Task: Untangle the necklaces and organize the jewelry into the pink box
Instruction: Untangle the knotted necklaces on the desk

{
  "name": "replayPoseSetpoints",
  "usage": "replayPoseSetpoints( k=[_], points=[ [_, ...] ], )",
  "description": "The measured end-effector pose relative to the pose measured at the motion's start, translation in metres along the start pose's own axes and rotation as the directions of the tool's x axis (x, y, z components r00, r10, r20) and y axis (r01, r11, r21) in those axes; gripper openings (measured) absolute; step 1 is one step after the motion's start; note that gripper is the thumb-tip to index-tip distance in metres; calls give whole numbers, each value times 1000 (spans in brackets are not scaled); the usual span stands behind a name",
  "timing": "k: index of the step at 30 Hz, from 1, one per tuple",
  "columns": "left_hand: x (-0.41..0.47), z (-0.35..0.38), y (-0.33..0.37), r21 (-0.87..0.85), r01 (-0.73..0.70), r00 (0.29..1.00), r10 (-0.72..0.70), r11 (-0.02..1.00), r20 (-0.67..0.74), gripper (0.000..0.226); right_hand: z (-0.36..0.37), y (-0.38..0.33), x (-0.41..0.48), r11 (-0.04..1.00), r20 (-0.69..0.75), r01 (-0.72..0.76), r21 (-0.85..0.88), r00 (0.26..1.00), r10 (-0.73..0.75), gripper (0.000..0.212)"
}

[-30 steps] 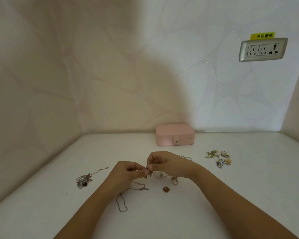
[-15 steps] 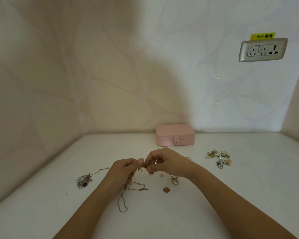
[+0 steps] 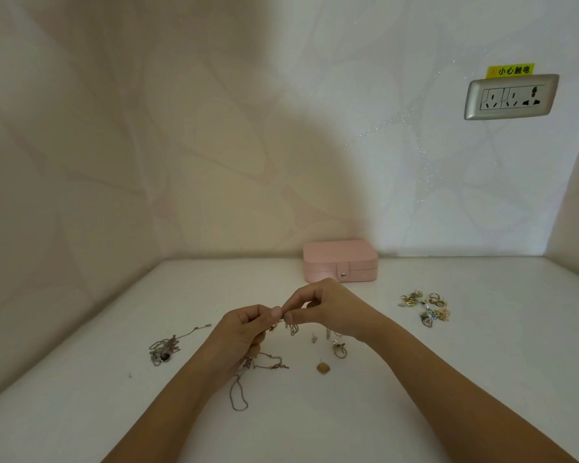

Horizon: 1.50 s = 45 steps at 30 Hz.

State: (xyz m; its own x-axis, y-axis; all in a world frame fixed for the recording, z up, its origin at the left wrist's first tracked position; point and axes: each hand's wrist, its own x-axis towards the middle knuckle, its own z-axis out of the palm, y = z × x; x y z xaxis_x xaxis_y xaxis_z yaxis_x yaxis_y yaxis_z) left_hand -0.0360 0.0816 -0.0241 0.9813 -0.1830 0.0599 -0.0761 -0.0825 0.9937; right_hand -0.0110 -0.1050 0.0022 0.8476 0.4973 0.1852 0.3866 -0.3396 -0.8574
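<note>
head view: at frame centre the left hand (image 3: 244, 329) and right hand (image 3: 328, 312) each hold a pinching grip on the thin gold tangled chain necklace (image 3: 274, 362), which trails onto the white counter (image 3: 415, 379). it looks light, limp and snag-prone, best pinched beside the knot. the pink box (image 3: 340, 260) sits closed behind.
</note>
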Motion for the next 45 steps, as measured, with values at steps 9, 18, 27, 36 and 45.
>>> replayPoseSetpoints(
  k=[9,18,27,36,45],
  points=[
    [1,2,2,-176,79,997,-80,981,-1,33,0,-4,-3,996,17,-13,-88,1000,14,11],
    [-3,-2,9,-308,79,997,-82,948,3,26,-2,-10,-6,982,16,-13,-186,1000,17,12],
    [-6,-3,13,-426,181,981,-134,886,138,38,-13,-12,-8,999,-48,1,-36,999,-3,5],
    [-10,-2,14,-131,97,986,-77,987,150,30,-17,-12,-6,862,88,8,506,994,-61,22],
    [-9,7,16,-187,32,999,-28,982,24,24,-12,-1,-1,732,130,19,681,981,-147,33]
  ],
)
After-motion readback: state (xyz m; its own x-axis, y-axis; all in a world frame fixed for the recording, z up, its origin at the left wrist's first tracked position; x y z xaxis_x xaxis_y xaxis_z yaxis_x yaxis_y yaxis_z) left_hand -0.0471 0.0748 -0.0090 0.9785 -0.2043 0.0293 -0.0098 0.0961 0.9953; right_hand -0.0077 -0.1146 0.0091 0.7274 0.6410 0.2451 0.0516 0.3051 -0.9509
